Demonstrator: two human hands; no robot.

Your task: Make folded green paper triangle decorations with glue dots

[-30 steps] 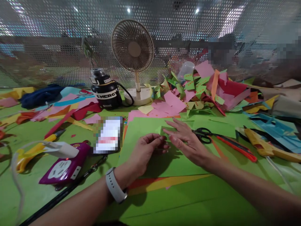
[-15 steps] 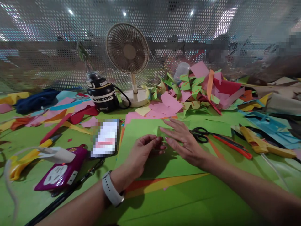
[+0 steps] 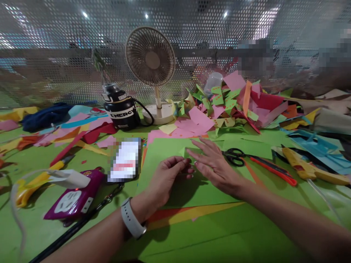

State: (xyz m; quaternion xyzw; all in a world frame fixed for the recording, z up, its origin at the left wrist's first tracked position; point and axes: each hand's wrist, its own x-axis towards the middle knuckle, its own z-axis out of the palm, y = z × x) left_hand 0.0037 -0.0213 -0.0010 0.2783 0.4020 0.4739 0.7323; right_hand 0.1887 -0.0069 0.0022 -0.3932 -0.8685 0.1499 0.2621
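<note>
My left hand (image 3: 171,173), with a pale watch band at its wrist, is closed in a pinch on a small folded piece of green paper (image 3: 184,150). Much of that piece is hidden by fingers. Just to the right, my right hand (image 3: 216,164) has its fingers stretched out and spread, with the fingertips at the piece's upper edge; whether they press on it I cannot tell. Both hands are over a large green paper sheet (image 3: 159,149). Orange and yellow sheets (image 3: 189,214) show under its near edge. Black-handled scissors (image 3: 234,156) lie beyond my right hand.
Right: a red cutter (image 3: 274,171) and a yellow glue gun (image 3: 304,166). Left: a phone (image 3: 124,160), a purple power strip (image 3: 79,199) with a white plug, and another yellow tool (image 3: 33,188). Behind: a black bottle (image 3: 122,113), a fan (image 3: 152,60) and heaped paper scraps (image 3: 203,118).
The whole view has shifted slightly, so the items sit a little further right. My hands keep nearly the same pose around the green paper piece.
</note>
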